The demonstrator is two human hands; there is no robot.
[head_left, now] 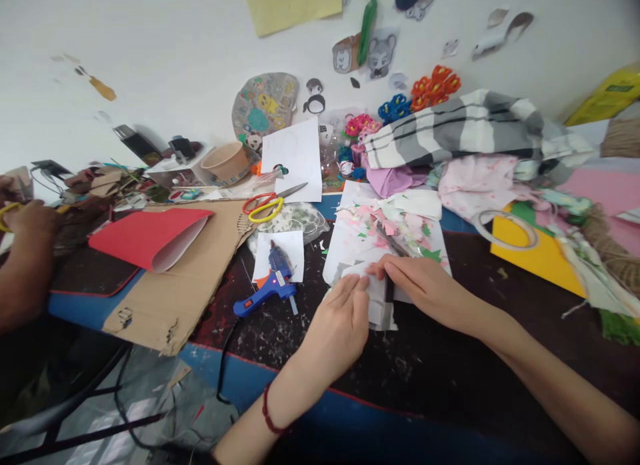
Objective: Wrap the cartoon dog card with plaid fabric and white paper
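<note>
My left hand (pixel 340 318) is closed, fingers pressed together on the left side of a small white and grey paper piece (pixel 376 312). From the right, my right hand (pixel 425 288) pinches the upper part of the same piece, its fingertips close to those of the left. A dark strip shows on the paper under the right hand; my fingers hide much of the rest. Just beyond lie white sheets (pixel 345 242) strewn with pink and green paper scraps (pixel 385 222), with scissors (pixel 393 238) partly among them.
A blue glue gun (pixel 270 288) rests left of my hands, its tip over a white paper square (pixel 295 248). Scissors with red and yellow handles (pixel 267 205), cardboard (pixel 190 278) and red paper (pixel 150 238) lie farther left. Another person's hands (pixel 30 225) hold scissors. Tape (pixel 507 230) lies right.
</note>
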